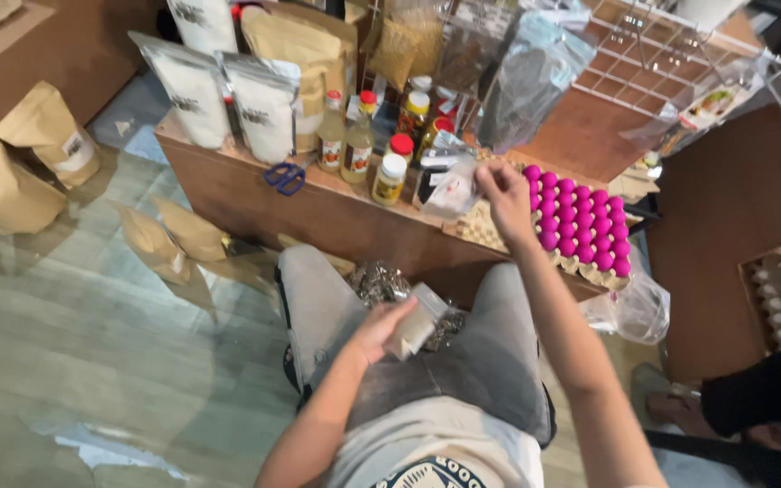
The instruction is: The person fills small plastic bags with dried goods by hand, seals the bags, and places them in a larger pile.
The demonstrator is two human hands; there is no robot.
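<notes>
I sit with my knees against a low wooden table (255,185). My left hand (380,330) is over my lap and holds a small clear packet (416,321) of pale powder. My right hand (503,194) is stretched out over the table and pinches a small clear plastic bag (452,192) beside a tray of bright pink eggs (580,217). Between my legs lies a pile of shiny clear packets (381,285).
On the table stand several small bottles with red and yellow caps (359,145), blue scissors (286,177), white and brown stand-up pouches (228,90) and a wire rack (653,54). Brown paper bags (11,172) lie on the floor at left. Another person's foot (680,407) is at right.
</notes>
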